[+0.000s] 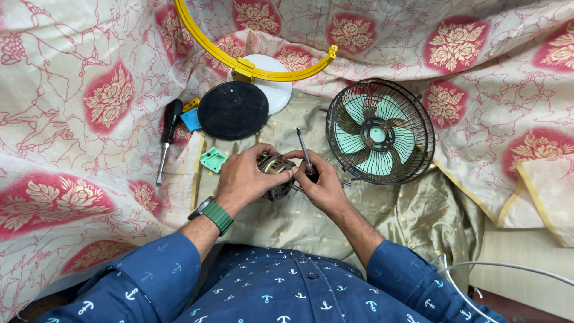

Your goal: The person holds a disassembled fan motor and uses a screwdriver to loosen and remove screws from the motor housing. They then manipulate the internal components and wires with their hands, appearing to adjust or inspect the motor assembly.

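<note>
Ideally kept left hand (244,177) clamped round fan motor (275,173), just left of caged fan (379,133), right hand (321,182) pinching screwdriver (306,157) tip-up beside motor, needing flipping before seating squarely.

Soft, even, fairly bright light is falling from above across the whole scene, with no harsh glare anywhere. Short, faint shadows are lying just under the black round disc (233,110) and beside the black-handled screwdriver (167,137) on the floral cloth (72,107). A darker shadow is pooling under the fan grille (380,131) and in the folds of the olive cloth (418,215). The centre is showing sharp detail, including both hands. The wide lens is bending the view at the edges, curving the yellow arc (251,69) near the top. The bottom corners are looking dimmer.
</note>
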